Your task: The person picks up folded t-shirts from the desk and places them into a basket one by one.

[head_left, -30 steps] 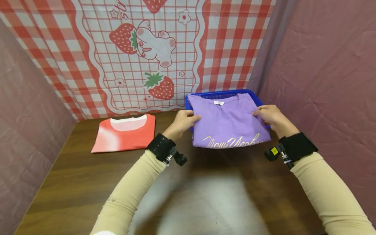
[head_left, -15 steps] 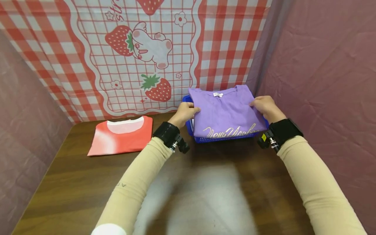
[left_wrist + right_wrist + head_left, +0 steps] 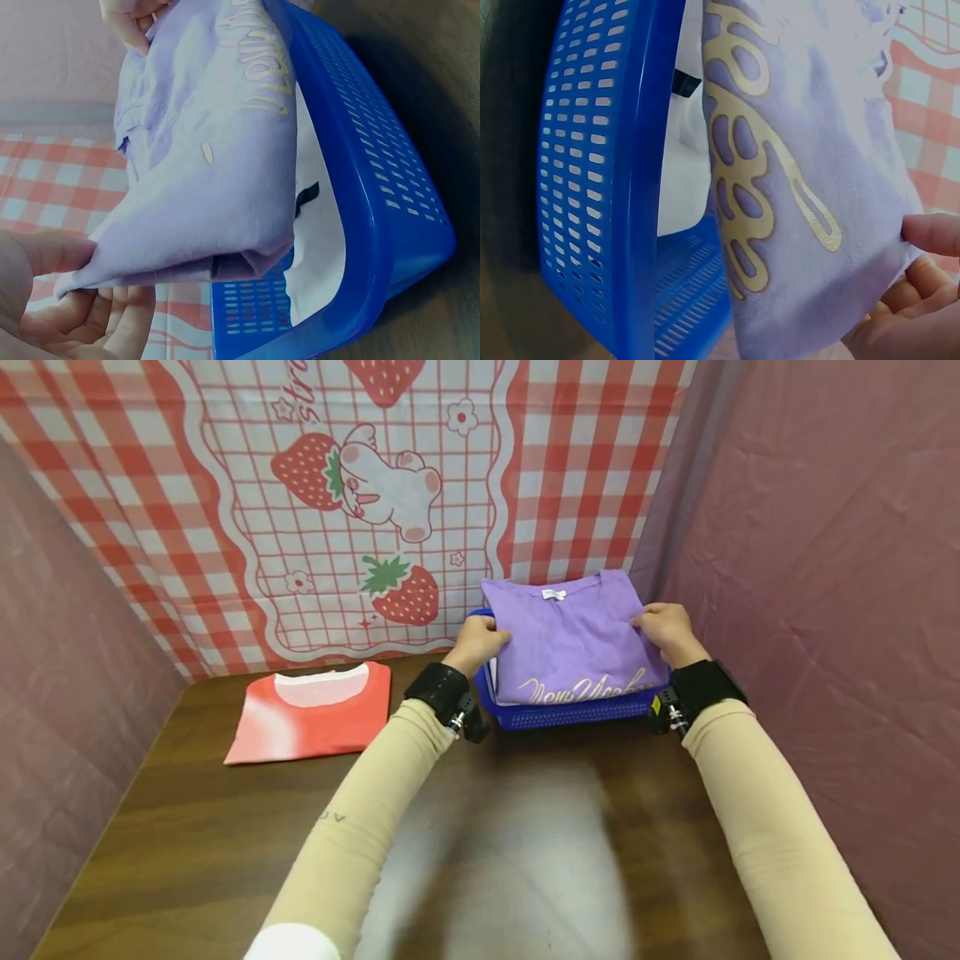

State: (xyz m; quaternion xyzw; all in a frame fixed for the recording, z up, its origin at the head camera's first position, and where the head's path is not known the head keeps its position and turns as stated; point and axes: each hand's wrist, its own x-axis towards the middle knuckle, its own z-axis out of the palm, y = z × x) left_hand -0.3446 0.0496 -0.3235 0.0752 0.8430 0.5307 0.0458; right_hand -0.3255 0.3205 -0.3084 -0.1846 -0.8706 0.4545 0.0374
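A folded purple T-shirt (image 3: 570, 631) with cream script lettering and a white neck label hangs over the blue plastic basket (image 3: 577, 716). My left hand (image 3: 477, 642) pinches its left edge between thumb and fingers. At the opposite edge, my right hand (image 3: 666, 625) pinches it the same way. The wrist views show the shirt above the basket's rim (image 3: 360, 195). Inside the basket lies white cloth (image 3: 684, 165) with a small dark mark, partly covered by the shirt.
A folded red and white T-shirt (image 3: 322, 718) lies on the wooden table (image 3: 187, 843) to the left. Behind stands a checked strawberry-print cloth (image 3: 592, 485). Pink fabric (image 3: 825, 568) hangs on the right side, close to my right arm.
Both hands have carried the purple T-shirt away from me and slightly left, farther over the basket. The basket's front wall has come into view below it. The red T-shirt stays put.
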